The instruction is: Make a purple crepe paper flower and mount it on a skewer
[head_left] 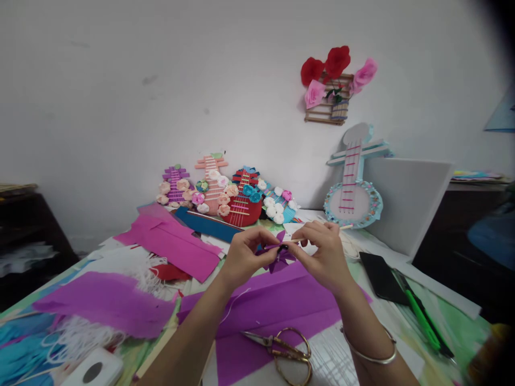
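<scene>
Between my two hands is a small purple paper flower [280,262] with pointed petals, held above the table. My left hand [251,252] pinches the flower from the left, thumb and forefinger closed on it. A thin wooden stick [296,240] lies in the pinched fingers of my right hand [322,252], its tip close to the flower. Dark nail or centre detail where the fingertips meet is too small to tell. Below my hands are purple crepe paper sheets [265,311] and gold-handled scissors [287,351], the blades a little apart and pointing left.
Pink paper [173,241], another purple sheet [108,303] and white string [80,338] cover the left side. A black phone [384,277] and a green cutter [422,319] lie right. Decorated paper instruments [241,201] and a larger one [354,182] lean along the wall.
</scene>
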Tool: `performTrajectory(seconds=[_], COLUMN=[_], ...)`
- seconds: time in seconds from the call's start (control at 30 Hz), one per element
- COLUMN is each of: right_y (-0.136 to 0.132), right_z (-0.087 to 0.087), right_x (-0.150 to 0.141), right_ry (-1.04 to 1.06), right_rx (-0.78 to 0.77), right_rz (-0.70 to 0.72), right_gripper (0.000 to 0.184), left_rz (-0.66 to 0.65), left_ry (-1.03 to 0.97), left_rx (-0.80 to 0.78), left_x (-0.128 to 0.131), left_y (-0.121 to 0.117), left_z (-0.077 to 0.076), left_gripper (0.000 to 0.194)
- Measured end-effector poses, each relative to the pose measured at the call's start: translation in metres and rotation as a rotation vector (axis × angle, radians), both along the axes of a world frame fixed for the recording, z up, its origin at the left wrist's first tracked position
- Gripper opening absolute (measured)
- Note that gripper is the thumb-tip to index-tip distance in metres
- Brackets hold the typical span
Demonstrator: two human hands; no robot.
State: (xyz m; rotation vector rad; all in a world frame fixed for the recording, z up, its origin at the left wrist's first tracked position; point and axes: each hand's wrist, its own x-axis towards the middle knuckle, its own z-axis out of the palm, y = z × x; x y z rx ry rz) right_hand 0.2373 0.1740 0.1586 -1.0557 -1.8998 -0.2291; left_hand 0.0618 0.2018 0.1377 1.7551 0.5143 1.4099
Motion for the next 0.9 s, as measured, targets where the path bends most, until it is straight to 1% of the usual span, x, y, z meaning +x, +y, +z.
performTrajectory(seconds=[0.1,0.17,0.27,0.4,0.47,0.53,0.63,0.73,0.9], right_y=[-0.001,-0.001,0.0,0.0,0.0,-0.001,-0.001,-0.001,-0.002], right_z=[0.001,0.001,0.001,0.001,0.001,0.001,0.001,0.001,0.002], right_x=[0.0,0.0,0.001,0.002,0.003,0.003,0.003,0.002,0.004], right_ry=[0.024,0.031,0.028,0.023,0.021,0.02,0.022,0.027,0.029], right_rx=[-0.034,-0.045,-0.04,-0.023,-0.014,-0.004,0.001,0.003,0.018], right_rz=[0.022,0.031,0.04,0.044,0.043,0.039,0.043,0.054,0.07], right_gripper=[0.02,0.02,0.019,0.019,0.02,0.02,0.02,0.019,0.02], left_rz=[0.011,0.042,0.166,0.362,0.419,0.454,0.47,0.453,0.362], left_ry=[0.041,0.073,0.137,0.249,0.28,0.293,0.295,0.292,0.299], left_rx=[0.06,0.104,0.22,0.465,0.541,0.571,0.563,0.543,0.503], left_x=[-0.001,-0.002,-0.001,0.001,0.002,0.002,0.002,0.002,-0.001], left_y=[0.0,0.0,-0.004,-0.009,-0.01,-0.01,-0.009,-0.009,-0.013], left_z=[0.001,0.001,0.004,0.007,0.008,0.008,0.007,0.006,0.009], left_gripper=[0.008,0.012,0.017,0.012,0.011,0.01,0.011,0.011,0.008])
